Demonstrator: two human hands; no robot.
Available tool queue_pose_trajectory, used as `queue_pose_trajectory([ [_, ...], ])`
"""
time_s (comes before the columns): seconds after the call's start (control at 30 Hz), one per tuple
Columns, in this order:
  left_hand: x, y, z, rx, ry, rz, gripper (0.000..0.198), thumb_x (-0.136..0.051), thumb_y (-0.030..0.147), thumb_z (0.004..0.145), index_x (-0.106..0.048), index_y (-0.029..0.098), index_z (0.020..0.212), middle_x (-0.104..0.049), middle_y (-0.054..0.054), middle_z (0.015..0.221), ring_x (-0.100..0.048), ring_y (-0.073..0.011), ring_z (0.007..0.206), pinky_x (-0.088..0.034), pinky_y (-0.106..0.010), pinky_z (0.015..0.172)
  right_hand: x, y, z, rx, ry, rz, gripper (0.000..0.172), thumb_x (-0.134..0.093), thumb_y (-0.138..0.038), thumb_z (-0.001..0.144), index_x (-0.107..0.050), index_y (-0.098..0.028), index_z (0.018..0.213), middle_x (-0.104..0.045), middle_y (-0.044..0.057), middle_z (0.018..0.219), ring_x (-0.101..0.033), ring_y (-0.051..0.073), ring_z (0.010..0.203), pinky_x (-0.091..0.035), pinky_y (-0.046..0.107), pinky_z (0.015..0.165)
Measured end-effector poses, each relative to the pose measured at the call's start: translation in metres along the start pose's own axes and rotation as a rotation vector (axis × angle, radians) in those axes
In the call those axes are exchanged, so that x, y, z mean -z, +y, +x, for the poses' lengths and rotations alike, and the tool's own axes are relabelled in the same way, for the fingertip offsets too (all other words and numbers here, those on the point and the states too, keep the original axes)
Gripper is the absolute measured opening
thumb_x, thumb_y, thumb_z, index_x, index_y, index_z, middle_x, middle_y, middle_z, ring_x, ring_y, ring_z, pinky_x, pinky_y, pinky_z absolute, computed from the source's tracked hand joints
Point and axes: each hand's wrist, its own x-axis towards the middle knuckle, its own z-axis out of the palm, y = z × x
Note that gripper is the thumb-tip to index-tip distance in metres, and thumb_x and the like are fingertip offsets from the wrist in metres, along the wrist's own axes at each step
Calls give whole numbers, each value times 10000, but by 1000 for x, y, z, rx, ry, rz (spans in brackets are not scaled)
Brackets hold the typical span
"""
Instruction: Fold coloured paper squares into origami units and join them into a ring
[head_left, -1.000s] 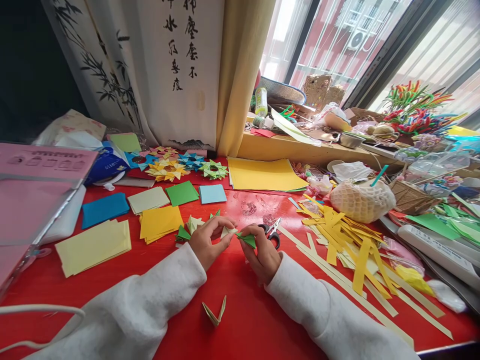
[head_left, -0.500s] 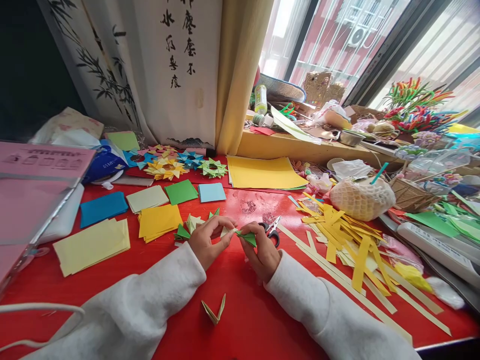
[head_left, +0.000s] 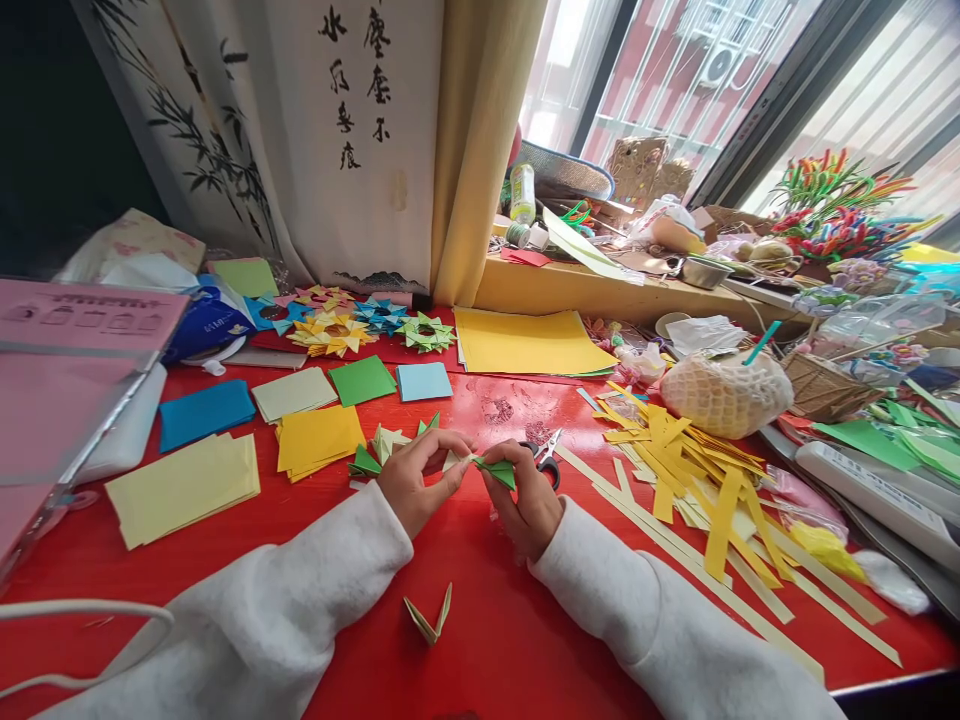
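Observation:
My left hand [head_left: 416,480] is closed in a pinch on a cream folded paper piece [head_left: 452,461], mostly hidden by the fingers. In my right hand [head_left: 529,500], the thumb and fingers grip a green folded paper piece [head_left: 498,473], whose tip meets the cream one between the two hands. Behind my left hand lie more green and cream folded pieces [head_left: 388,442]; whether they connect to the held ones is hidden. A single pale folded paper unit [head_left: 430,618] stands in a V shape nearer to me. Black-handled scissors [head_left: 546,456] lie just beyond my right hand.
Stacks of yellow paper [head_left: 319,440], cream paper [head_left: 184,490], blue and green slips lie on the left. Finished paper stars [head_left: 330,335] sit at the back beside large yellow sheets [head_left: 532,340]. Paper strips [head_left: 690,480] and a netted foam-wrapped thing [head_left: 726,395] occupy the right.
Both hands keep nearly the same grip and place. The green folded piece has turned or shifted very slightly to the right; the view has tilted a little.

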Motion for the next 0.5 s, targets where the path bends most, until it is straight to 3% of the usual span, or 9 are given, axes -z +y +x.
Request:
queue_pose_trajectory([
  [0.5,-1,0,-2,35,18,58,120,-490,266,733,-495,163,796,-580,-62,953,-576,-158,862,-469,-304,794,0,2,-1,-67,-39,-41,126,-363,-292,822,-374,-209,917,-519,17,765,-484,97,501,-398,228,516],
])
